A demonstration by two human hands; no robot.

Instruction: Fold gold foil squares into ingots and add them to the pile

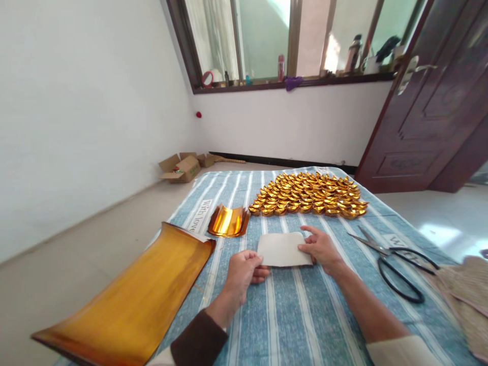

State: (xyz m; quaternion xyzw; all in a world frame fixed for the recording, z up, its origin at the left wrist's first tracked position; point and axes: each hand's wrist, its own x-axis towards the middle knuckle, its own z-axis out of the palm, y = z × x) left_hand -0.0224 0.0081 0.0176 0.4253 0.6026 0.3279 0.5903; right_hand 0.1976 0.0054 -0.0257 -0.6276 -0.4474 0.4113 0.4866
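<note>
paper sheet (284,249) flat on striped cloth (297,315), near-centre, below the gold ingots (310,194) | left hand (242,272) pinches its lower-left corner; right hand (322,247) presses right edge, fingers loose | looks light, thin, creasable; best held by edges.

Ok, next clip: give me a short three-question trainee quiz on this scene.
1. True or false: both hands touch the pale paper sheet.
2. Which tool lies beside the right hand? A) scissors B) knife C) stapler
3. What sits in rows beyond the sheet?

Key:
1. True: the left hand pinches its near-left corner, the right rests on its right edge.
2. A, the scissors.
3. Folded gold paper ingots on the striped cloth.
</note>
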